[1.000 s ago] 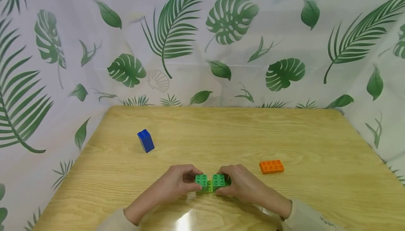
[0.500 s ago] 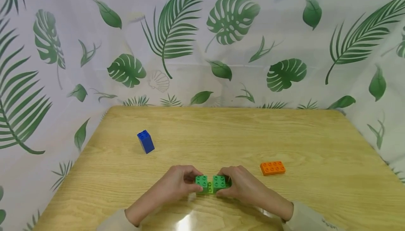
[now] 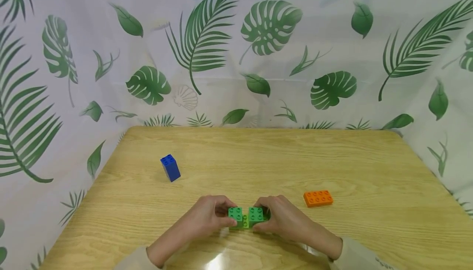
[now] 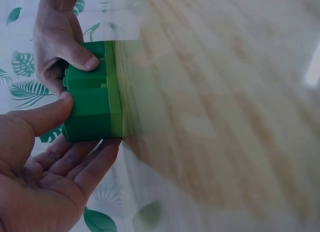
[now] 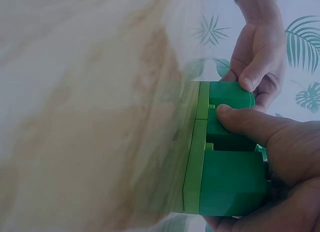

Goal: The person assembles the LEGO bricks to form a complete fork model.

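At the front middle of the table, green toy building bricks stand in a row on flat lime-green bricks (image 3: 245, 221). My left hand (image 3: 207, 216) pinches the left green brick (image 3: 235, 217) between thumb and fingers. Beside it, across a narrow gap, the middle green brick (image 3: 256, 216) is gripped by my right hand (image 3: 282, 218). The right wrist view shows a third green brick (image 5: 232, 183) under my right palm; that hand mostly hides it in the head view. In that wrist view a seam divides the lime-green base (image 5: 195, 167) in two, lying flat on the tabletop.
A tall blue brick (image 3: 171, 168) stands at the left, farther back on the wooden table (image 3: 258, 159). To the right of my right hand lies a flat orange brick (image 3: 318, 198). A leaf-patterned white curtain (image 3: 221, 109) hangs behind the table.
Both hands keep the same hold on the green bricks. The head view has tilted slightly, so everything sits a little lower in it.
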Motion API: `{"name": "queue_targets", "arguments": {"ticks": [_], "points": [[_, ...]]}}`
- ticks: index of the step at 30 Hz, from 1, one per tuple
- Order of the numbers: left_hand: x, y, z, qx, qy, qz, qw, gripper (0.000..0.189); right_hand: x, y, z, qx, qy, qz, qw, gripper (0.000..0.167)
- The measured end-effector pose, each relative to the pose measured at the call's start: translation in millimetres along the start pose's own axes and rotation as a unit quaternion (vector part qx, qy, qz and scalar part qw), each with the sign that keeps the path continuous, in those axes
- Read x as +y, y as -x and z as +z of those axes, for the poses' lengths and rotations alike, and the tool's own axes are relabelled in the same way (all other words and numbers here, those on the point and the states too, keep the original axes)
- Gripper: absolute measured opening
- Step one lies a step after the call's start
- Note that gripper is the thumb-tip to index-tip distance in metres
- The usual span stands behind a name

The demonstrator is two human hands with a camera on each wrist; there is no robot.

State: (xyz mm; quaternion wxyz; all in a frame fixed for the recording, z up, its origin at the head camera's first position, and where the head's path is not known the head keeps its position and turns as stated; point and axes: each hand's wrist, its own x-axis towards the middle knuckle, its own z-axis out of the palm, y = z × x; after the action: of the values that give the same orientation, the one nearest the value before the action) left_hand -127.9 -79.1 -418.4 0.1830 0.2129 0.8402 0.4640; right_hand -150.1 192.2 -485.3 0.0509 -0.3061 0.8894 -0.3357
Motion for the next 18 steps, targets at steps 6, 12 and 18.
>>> {"name": "queue_targets", "arguments": {"ticks": [6, 12, 18], "points": [[-0.9, 0.1, 1.1, -0.002, 0.001, 0.006, 1.0, 0.029, -19.5, 1.6, -11.2, -0.003, -0.004, 0.005, 1.0, 0.043], [-2.1, 0.2, 2.2, -0.009, 0.0, 0.003, 1.0, 0.029, -40.5, 2.8, -21.2, -0.03, -0.017, 0.045, 0.9984, 0.041], [-1.5, 0.3, -0.5, -0.015, -0.006, 0.01, 0.9998, 0.029, -6.3, -0.6, -7.2, -0.023, -0.006, 0.014, 0.9996, 0.05]]}}
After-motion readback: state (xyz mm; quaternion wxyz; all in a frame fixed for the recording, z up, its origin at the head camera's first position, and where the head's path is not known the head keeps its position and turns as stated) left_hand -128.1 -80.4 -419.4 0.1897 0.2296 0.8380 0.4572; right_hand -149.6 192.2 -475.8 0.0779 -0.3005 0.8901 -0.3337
